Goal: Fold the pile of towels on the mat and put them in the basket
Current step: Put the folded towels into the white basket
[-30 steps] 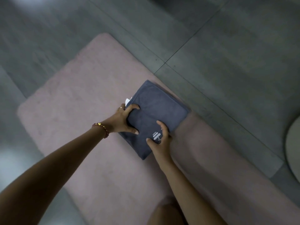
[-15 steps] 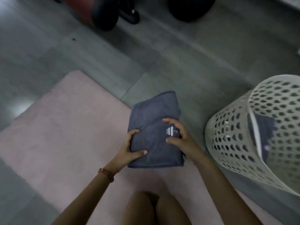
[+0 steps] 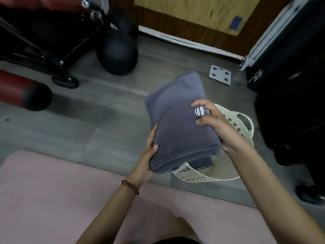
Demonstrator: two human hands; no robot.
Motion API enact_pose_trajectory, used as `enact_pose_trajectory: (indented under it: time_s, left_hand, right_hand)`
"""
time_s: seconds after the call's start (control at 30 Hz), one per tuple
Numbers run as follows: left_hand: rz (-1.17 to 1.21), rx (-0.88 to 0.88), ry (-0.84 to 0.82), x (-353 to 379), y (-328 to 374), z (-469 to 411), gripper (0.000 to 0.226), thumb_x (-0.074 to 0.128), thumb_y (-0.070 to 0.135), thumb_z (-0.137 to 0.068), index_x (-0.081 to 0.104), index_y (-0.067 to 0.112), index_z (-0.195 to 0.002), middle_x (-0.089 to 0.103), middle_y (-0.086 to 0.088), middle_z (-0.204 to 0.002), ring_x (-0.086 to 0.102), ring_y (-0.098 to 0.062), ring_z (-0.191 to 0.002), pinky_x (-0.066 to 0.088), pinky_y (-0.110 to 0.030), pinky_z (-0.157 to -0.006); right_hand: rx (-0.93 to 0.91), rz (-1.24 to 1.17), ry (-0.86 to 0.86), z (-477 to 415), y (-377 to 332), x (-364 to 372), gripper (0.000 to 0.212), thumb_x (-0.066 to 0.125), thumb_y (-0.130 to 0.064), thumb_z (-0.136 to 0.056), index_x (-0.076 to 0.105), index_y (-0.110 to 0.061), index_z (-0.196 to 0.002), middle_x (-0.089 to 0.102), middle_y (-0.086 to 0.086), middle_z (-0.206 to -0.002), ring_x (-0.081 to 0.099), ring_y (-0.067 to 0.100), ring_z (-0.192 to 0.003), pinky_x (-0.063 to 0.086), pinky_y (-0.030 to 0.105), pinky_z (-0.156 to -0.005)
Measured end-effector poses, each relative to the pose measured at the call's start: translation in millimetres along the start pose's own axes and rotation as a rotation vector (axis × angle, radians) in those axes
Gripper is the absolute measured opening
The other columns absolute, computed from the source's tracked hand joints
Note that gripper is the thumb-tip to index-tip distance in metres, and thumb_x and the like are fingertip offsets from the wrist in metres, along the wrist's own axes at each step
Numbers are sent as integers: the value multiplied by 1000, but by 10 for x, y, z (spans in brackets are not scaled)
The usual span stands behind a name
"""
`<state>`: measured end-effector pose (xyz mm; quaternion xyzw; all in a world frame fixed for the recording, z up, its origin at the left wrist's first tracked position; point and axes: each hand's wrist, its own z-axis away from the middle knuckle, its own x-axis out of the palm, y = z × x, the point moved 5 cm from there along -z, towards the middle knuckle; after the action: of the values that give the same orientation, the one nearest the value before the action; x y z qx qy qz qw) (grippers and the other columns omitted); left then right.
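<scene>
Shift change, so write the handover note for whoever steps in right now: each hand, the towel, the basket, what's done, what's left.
Left hand: grips the folded grey towel at its near-left edge, thumb on top.
Right hand: pinches its right edge by the white logo.
Towel: held in the air over the white basket, not yet inside; the pink mat lies nearer the person.
Done: this towel is folded and off the mat.
Left: lower it into the basket and let go; no other loose towel is in view.
</scene>
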<state>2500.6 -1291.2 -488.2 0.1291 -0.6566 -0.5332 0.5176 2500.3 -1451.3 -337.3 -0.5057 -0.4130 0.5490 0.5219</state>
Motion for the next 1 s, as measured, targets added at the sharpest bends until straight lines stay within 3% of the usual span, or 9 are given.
enact_pose_trajectory:
  time_s: [0.2, 0.37, 0.47, 0.57, 0.63, 0.7, 0.87, 0.93, 1.0]
  left_hand:
    - [91, -36, 0, 822, -259, -677, 81, 77, 36, -71, 36, 32, -141, 39, 4, -148, 41, -17, -133, 39, -33, -107]
    - [-126, -74, 89, 973, -477, -1300, 62, 66, 11, -77, 47, 32, -132, 44, 7, -141, 50, -11, -123, 48, -23, -93]
    - [-254, -144, 121, 1140, -804, -1542, 60, 65, -2, -81, 48, 30, -130, 47, 9, -131, 54, -5, -111, 50, -17, -86]
    - [-428, -202, 119, 1242, -1265, -1672, 61, 66, -6, -80, 46, 26, -128, 47, -2, -132, 52, -16, -115, 49, -15, -85]
    - [-502, -236, 100, 1255, -1531, -1704, 59, 72, 2, -77, 48, 26, -125, 48, -3, -130, 51, -21, -120, 49, -15, -86]
    - [-582, -211, 74, 1231, -1673, -1732, 60, 77, 25, -67, 54, 32, -122, 49, -2, -130, 50, -18, -120, 47, -24, -96]
    - [-871, -99, 64, 865, -2065, -2001, 67, 73, 53, -67, 50, 41, -129, 43, -15, -132, 46, -24, -125, 41, -43, -105]
    - [-965, -209, 74, 716, -2272, -2141, 80, 70, 62, -64, 45, 38, -136, 38, -18, -139, 41, -29, -129, 37, -43, -108]
    - [-1173, -474, -18, 596, -2523, -2218, 91, 62, 59, -65, 32, 28, -144, 32, -20, -145, 36, -35, -132, 33, -37, -109]
  right_hand:
    - [89, -45, -27, -309, 114, -1209, 36, 45, 6, -79, 55, -21, -100, 57, -3, -97, 57, 6, -78, 46, 16, -69]
    - [241, 21, -17, -571, 596, -1976, 40, 54, -6, -65, 58, -27, -99, 56, -3, -98, 57, 6, -77, 48, 16, -67]
    - [348, 58, 6, -636, 1129, -2389, 40, 52, 1, -76, 58, -26, -105, 53, 4, -105, 55, 13, -83, 47, 20, -68]
    - [454, 71, -7, -649, 1708, -2647, 44, 46, 7, -81, 57, -24, -110, 51, 5, -108, 54, 18, -91, 47, 25, -74]
    - [499, 98, -20, -633, 2037, -2730, 46, 44, 8, -83, 58, -27, -110, 53, 8, -109, 53, 19, -94, 46, 26, -77]
    - [486, 91, -9, -611, 2292, -2782, 50, 46, 7, -82, 60, -32, -110, 53, 8, -120, 53, 19, -101, 46, 27, -82]
    - [330, 79, 3, -737, 2672, -2862, 55, 50, -1, -69, 55, -27, -118, 49, -4, -131, 48, 5, -114, 42, 11, -87]
    - [324, 142, 0, -865, 2948, -2889, 58, 52, -1, -68, 52, -17, -124, 49, -2, -130, 50, 7, -114, 39, 8, -89]
    - [374, 287, -12, -953, 3299, -2874, 58, 55, 8, -77, 47, -17, -129, 47, 10, -135, 51, 23, -117, 41, 14, -88]
